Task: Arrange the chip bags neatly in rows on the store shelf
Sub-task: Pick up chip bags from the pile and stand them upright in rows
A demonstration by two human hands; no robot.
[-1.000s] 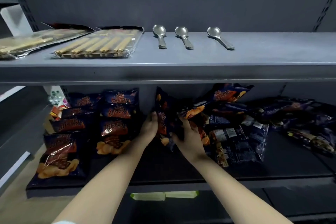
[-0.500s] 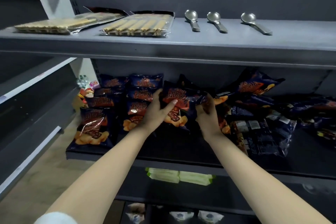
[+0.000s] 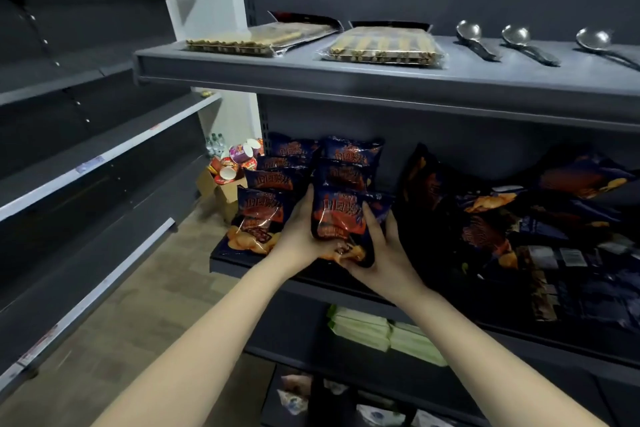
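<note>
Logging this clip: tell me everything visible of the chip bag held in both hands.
The chip bag is a glossy dark blue pouch, sealed and puffed, with orange lettering on a red panel and pictured chips at the bottom. It is held about upright, front to the camera. The left hand grips its left edge; the right hand holds its lower right, a finger across the front. It is at the front of the second row on the shelf.
</note>
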